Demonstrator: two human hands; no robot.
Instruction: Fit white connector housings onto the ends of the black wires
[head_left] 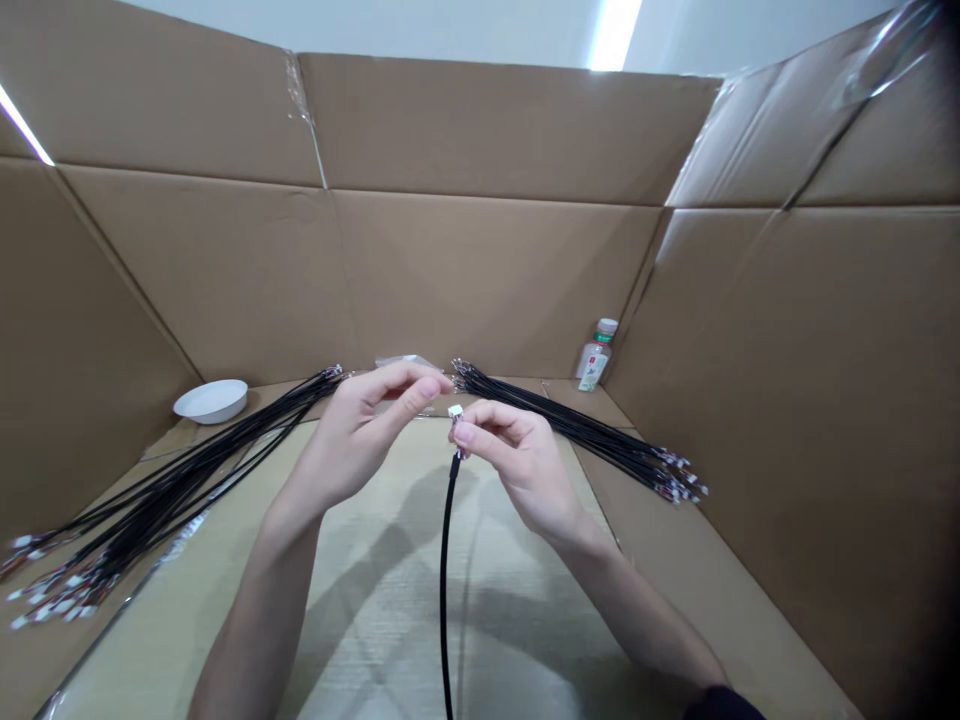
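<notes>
Between thumb and fingers, my right hand (521, 462) pinches the wire end of a black cable (445, 590). A small white connector (455, 411) pokes up above those fingertips, with a few thin wires below it. From there the cable hangs down toward the bottom edge of the view. Just left of the connector, my left hand (367, 432) is raised with its fingers stretched out and the thumb apart. It holds nothing that I can see, and its fingertips do not touch the connector.
Bundles of black cables with white connectors lie at left (172, 480) and right (577, 425). A white bowl (211, 401) stands back left, a clear bottle (597, 356) back right. Plastic wrap (409, 361) lies behind my hands. Tall cardboard walls (495, 280) enclose the surface.
</notes>
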